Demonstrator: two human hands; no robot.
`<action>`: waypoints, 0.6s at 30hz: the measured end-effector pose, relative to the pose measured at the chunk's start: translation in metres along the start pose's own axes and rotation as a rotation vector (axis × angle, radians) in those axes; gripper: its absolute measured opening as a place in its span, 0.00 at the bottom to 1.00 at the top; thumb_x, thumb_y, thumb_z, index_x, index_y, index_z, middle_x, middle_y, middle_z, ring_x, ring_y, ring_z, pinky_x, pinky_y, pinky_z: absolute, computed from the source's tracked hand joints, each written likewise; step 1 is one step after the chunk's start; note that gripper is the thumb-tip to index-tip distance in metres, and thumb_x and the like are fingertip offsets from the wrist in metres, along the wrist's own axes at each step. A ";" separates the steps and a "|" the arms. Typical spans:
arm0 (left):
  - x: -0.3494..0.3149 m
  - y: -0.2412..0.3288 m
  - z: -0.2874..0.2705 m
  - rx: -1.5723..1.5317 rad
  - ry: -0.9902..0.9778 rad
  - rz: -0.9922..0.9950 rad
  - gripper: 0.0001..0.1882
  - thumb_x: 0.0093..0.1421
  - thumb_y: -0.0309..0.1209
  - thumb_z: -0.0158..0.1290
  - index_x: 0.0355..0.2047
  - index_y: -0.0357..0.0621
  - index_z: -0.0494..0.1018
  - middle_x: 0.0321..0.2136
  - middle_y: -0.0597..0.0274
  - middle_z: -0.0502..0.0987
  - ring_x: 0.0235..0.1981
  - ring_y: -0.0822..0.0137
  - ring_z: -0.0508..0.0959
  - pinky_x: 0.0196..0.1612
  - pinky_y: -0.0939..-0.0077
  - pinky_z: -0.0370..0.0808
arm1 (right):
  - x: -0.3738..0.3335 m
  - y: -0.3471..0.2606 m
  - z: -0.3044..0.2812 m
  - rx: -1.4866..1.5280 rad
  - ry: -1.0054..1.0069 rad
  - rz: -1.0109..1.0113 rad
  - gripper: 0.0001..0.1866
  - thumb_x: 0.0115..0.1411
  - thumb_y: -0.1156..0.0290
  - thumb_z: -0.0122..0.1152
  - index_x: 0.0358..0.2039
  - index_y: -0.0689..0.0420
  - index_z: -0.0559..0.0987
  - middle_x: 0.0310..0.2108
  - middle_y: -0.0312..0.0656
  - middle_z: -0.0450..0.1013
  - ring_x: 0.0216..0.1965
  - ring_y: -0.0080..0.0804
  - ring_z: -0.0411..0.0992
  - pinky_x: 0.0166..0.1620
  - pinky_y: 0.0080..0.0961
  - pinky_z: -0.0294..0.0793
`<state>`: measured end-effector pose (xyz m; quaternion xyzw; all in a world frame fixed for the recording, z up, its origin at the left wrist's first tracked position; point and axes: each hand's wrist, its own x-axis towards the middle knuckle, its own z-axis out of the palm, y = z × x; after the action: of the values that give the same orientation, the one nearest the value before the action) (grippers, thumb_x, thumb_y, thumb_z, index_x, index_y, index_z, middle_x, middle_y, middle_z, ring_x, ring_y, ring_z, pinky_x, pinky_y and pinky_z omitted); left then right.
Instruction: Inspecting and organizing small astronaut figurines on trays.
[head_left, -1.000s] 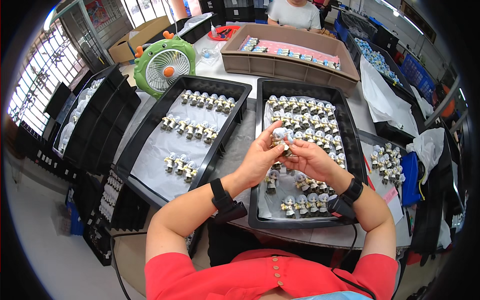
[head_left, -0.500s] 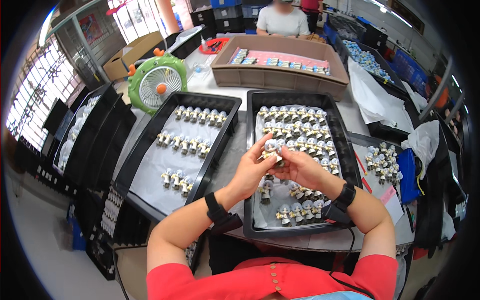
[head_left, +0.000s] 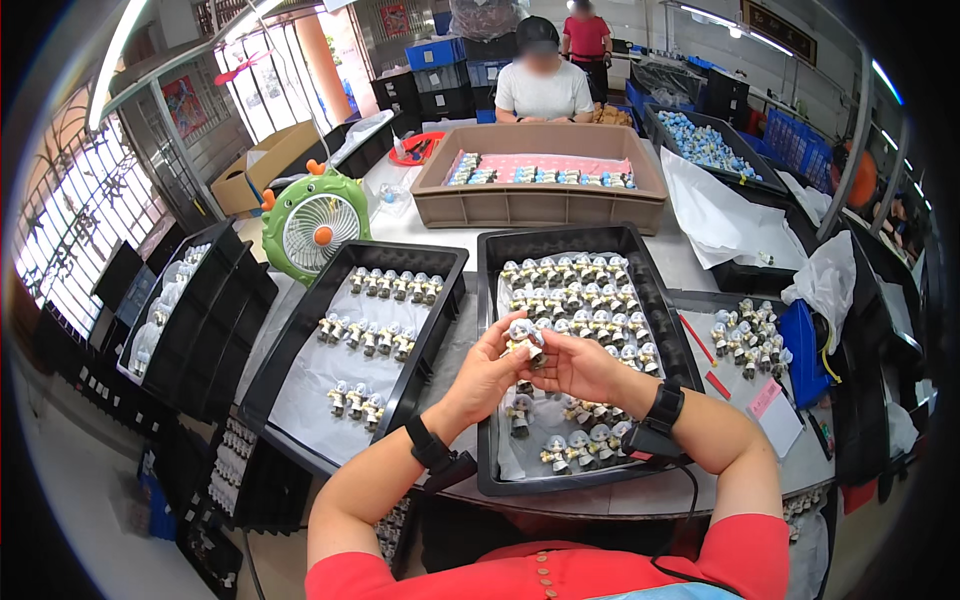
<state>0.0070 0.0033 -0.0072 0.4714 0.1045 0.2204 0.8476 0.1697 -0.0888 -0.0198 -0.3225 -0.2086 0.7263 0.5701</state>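
Note:
Between the fingertips of both hands is a small figurine (head_left: 523, 342) with pale grey-blue hair and white-and-gold clothes. My left hand (head_left: 484, 378) pinches it from the left side. My right hand (head_left: 582, 370) holds it from the right, thumb and fingers closed near its lower part. Both hands are over a black tray (head_left: 655, 262) lined with white sheet, in which similar figurines stand or lie in rows. To its left, a second black tray (head_left: 262, 385) carries three shorter groups of such figurines. My hands hide some figurines in the middle of the right tray.
A brown bin (head_left: 540, 212) with blue-haired figurines stands at the back, a person in white behind it. The green fan (head_left: 316, 225) is at the back left. Loose figurines (head_left: 750, 338), a red stick (head_left: 697, 340) and a blue container (head_left: 806, 362) lie at right.
The view has tilted up, so trays and hands appear lower and more of the room shows. Both hands still hold the figurine above the right tray.

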 end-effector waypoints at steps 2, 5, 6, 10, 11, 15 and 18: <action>0.001 0.002 0.000 0.015 -0.015 -0.007 0.29 0.60 0.26 0.51 0.60 0.47 0.56 0.45 0.64 0.70 0.46 0.72 0.71 0.48 0.71 0.70 | 0.000 -0.001 0.000 -0.028 0.009 -0.016 0.20 0.68 0.55 0.39 0.46 0.57 0.72 0.42 0.42 0.73 0.45 0.33 0.73 0.47 0.29 0.71; 0.002 0.001 0.001 0.042 -0.004 -0.020 0.28 0.61 0.26 0.51 0.61 0.48 0.56 0.45 0.65 0.69 0.45 0.72 0.71 0.45 0.72 0.71 | 0.001 0.000 -0.001 -0.050 0.028 -0.007 0.20 0.68 0.55 0.39 0.46 0.57 0.71 0.42 0.42 0.73 0.44 0.32 0.73 0.46 0.27 0.72; 0.003 0.001 0.001 0.052 0.003 -0.042 0.28 0.61 0.26 0.50 0.61 0.48 0.55 0.45 0.65 0.69 0.45 0.72 0.71 0.45 0.71 0.71 | 0.001 0.000 -0.002 -0.042 0.034 0.006 0.18 0.67 0.57 0.41 0.48 0.56 0.71 0.42 0.40 0.73 0.44 0.34 0.73 0.46 0.29 0.73; 0.002 -0.001 0.000 0.054 -0.004 -0.033 0.28 0.61 0.25 0.50 0.61 0.47 0.54 0.45 0.62 0.70 0.45 0.70 0.72 0.48 0.70 0.71 | 0.001 0.000 -0.004 -0.114 0.029 0.004 0.19 0.67 0.56 0.41 0.47 0.57 0.71 0.41 0.43 0.74 0.43 0.32 0.73 0.45 0.27 0.73; 0.002 -0.001 -0.001 0.053 -0.010 -0.030 0.28 0.61 0.25 0.50 0.61 0.46 0.54 0.45 0.62 0.70 0.45 0.70 0.72 0.48 0.69 0.71 | 0.001 -0.001 -0.005 -0.122 0.033 0.004 0.19 0.67 0.56 0.41 0.47 0.57 0.71 0.41 0.43 0.74 0.43 0.32 0.73 0.45 0.27 0.73; 0.004 -0.001 -0.003 0.037 -0.022 -0.056 0.28 0.61 0.25 0.49 0.61 0.47 0.54 0.44 0.62 0.71 0.45 0.70 0.72 0.47 0.69 0.71 | 0.000 0.000 -0.006 -0.133 0.048 0.004 0.20 0.67 0.55 0.41 0.45 0.58 0.72 0.41 0.42 0.74 0.42 0.31 0.73 0.45 0.26 0.72; 0.005 0.002 -0.002 0.028 -0.026 -0.086 0.28 0.61 0.25 0.49 0.61 0.47 0.54 0.44 0.63 0.71 0.45 0.70 0.72 0.47 0.68 0.71 | 0.001 0.001 -0.005 -0.132 0.056 0.004 0.19 0.67 0.54 0.41 0.42 0.55 0.73 0.37 0.39 0.75 0.38 0.27 0.74 0.39 0.22 0.72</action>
<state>0.0102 0.0084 -0.0070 0.4812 0.1167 0.1760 0.8508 0.1718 -0.0884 -0.0241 -0.3799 -0.2396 0.7027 0.5519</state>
